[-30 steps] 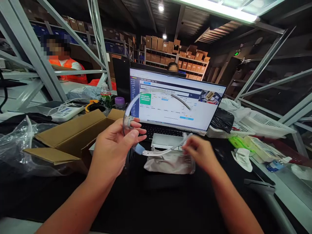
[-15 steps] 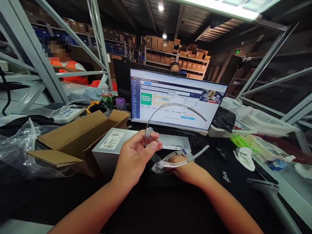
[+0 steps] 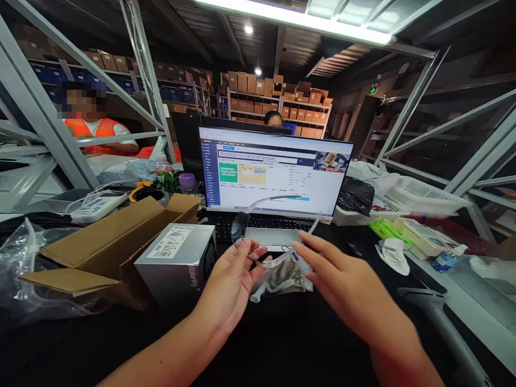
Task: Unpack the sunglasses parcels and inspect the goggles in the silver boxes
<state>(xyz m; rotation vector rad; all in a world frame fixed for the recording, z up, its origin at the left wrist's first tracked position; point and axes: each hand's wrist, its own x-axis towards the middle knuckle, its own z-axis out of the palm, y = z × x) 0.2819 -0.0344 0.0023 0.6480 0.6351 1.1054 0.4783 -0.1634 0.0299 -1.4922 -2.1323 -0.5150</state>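
Observation:
My left hand (image 3: 237, 269) pinches a pair of glasses (image 3: 238, 227) by the frame, one dark lens standing up. Clear plastic covers parts of the frame and temples; one temple reaches across in front of the monitor. With fingers stretched out, my right hand (image 3: 338, 274) is beside the other temple; whether the fingertips touch it I cannot tell. Beneath the glasses lies a greyish pouch (image 3: 284, 275) with clear plastic. Behind it is an open silver box part (image 3: 274, 236). To the left of my left hand stands a silver Wakening box (image 3: 165, 274) with a picture label.
An open cardboard carton (image 3: 100, 242) and clear plastic wrap (image 3: 24, 269) are at left. The monitor (image 3: 274, 172) and keyboard (image 3: 221, 226) stand ahead. A handheld scanner (image 3: 435, 306), white baskets (image 3: 427, 196) and a small bottle (image 3: 448, 259) are at right. Beyond the rack, a person wears an orange vest (image 3: 94, 129).
My right hand has come off the pouch, leaving it on the desk, and moved up beside the temple. My left hand has lowered and turned the glasses. The view has shifted.

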